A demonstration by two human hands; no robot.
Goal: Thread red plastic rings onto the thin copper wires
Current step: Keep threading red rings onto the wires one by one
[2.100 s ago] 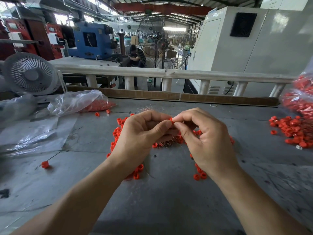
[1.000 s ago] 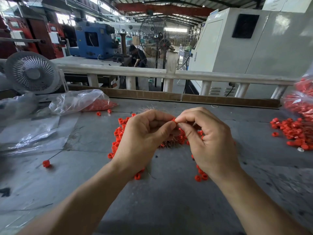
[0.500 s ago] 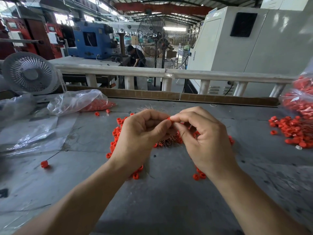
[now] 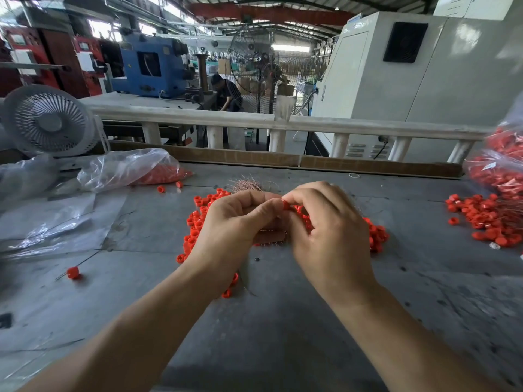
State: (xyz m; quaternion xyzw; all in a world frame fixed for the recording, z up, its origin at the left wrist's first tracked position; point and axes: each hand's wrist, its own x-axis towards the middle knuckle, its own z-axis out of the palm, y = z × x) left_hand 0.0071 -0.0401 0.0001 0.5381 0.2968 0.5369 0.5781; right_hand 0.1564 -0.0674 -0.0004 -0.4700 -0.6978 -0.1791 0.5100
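Observation:
My left hand (image 4: 237,224) and my right hand (image 4: 325,230) meet above the middle of the grey table (image 4: 254,335). Between their fingertips sits one small red ring (image 4: 286,205); my right thumb and forefinger pinch it. My left hand's fingers are curled, with thin copper wire ends (image 4: 273,242) poking out below them. A loose pile of red rings (image 4: 195,222) lies on the table under both hands. A tuft of thin copper wires (image 4: 246,185) shows just beyond my left knuckles. The wire tip at the ring is too fine to see.
A clear bag of red rings (image 4: 130,169) lies at the back left, beside a white fan (image 4: 48,121). Another pile of rings (image 4: 489,216) and a full bag (image 4: 503,165) sit at the right. One ring on a wire (image 4: 73,273) lies at the left.
Both hands stay joined at the fingertips over the pile. Only small finger shifts around the ring show; the ring is a little more exposed between the thumbs now.

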